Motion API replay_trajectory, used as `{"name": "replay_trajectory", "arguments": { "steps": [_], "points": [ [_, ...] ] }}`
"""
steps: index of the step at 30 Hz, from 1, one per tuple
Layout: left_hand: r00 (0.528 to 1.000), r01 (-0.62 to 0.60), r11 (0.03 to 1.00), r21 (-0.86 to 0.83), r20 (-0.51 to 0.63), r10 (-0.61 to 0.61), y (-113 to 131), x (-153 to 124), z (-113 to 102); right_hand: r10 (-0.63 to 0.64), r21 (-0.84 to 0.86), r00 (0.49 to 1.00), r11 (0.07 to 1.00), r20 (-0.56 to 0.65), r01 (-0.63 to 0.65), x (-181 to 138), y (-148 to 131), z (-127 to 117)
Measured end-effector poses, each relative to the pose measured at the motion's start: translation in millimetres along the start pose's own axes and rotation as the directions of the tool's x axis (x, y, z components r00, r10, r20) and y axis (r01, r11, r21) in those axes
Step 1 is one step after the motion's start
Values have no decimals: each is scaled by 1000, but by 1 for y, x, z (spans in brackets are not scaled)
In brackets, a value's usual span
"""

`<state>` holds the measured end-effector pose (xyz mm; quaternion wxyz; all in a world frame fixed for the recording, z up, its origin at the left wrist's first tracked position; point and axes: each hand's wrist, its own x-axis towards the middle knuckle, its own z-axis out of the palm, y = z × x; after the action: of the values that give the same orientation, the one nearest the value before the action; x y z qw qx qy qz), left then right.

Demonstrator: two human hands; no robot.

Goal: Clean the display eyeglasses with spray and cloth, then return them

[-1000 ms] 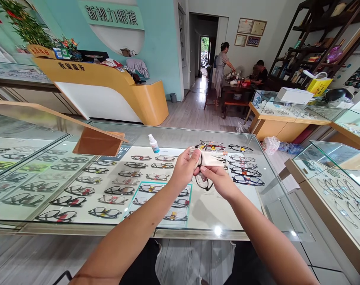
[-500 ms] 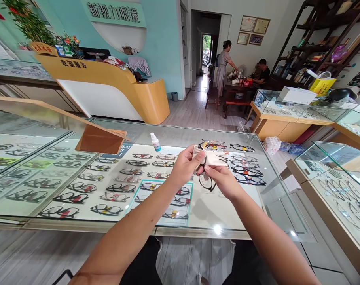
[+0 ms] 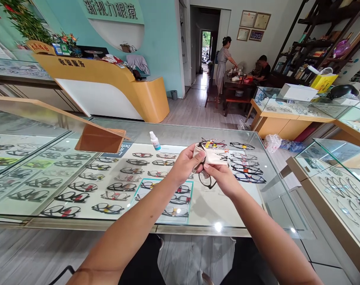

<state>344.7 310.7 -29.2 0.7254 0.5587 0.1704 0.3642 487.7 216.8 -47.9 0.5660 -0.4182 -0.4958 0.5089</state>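
Observation:
Above the glass display counter, a pair of black-rimmed eyeglasses is held between my two hands, one lens hanging below the fingers. My left hand is closed, pinching a cream cleaning cloth around the upper part of the frame. My right hand grips the glasses near their middle, thumb and fingers closed, with the cloth spread just over it. The other lens is hidden by the cloth and my left fingers. A small white spray bottle stands upright on the glass beyond my left hand.
Rows of spectacle frames lie beneath the counter glass. A tilted wooden-edged mirror or stand rests at the left. Another glass case is at the right. Two people are at a far table, beyond a yellow reception desk.
Both hands stay almost in place, still on the glasses and cloth. The view has shifted very slightly.

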Motion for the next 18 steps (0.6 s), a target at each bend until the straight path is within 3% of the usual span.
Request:
{"name": "replay_trajectory", "arguments": {
  "steps": [3, 10, 16, 18],
  "points": [
    [998, 3, 999, 35, -64, -1, -4, 3, -3, -1, -34, 1000, 999, -9, 1, 0, 0, 4],
    [995, 41, 999, -16, 95, -39, 3, 5, -7, 20, 48, 999, 999, -39, -18, 7, 3, -12],
    [996, -33, 999, 6, -85, 34, -6, 5, 0, -13, 10, 1000, 1000, -20, 13, 7, 5, 1],
    [996, -20, 1000, 14, -82, 21, -6, 7, -3, -12, -3, 1000, 1000, -26, 12, 6, 5, 2]
  ]
}}
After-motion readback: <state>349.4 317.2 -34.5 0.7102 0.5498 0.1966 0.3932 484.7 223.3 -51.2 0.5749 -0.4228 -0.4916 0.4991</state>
